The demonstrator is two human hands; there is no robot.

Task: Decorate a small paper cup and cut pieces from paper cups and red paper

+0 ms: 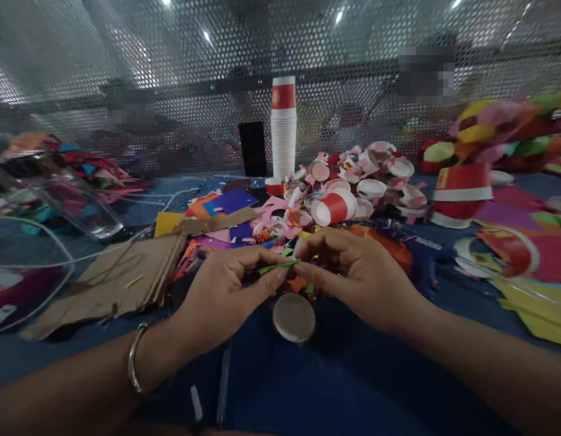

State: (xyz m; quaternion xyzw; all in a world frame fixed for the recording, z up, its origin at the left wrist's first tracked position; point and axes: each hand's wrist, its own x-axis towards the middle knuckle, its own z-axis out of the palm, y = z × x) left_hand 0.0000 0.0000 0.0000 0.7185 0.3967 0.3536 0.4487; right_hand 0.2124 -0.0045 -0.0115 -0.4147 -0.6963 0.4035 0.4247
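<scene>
A thin piece of green paper [278, 266] is stretched between my two hands, above the table. My left hand [226, 290], with a bangle at its wrist, pinches it between thumb and fingers. At the other end of the paper, the thumb and fingertips of my right hand [357, 272] are closed on its tip. Just below my fingers sits a round piece with a brown face and pale rim [293, 318], which neither hand touches. Scraps of coloured paper [226, 206] are heaped beyond my hands.
A tall stack of paper cups [284, 133] stands at the back beside a black phone [253, 148]. Cut cup pieces [371, 188] are piled to its right. Brown cardboard [112, 278] and a tipped glass [87, 206] lie left; a red cup with paper flowers [462, 194] stands right.
</scene>
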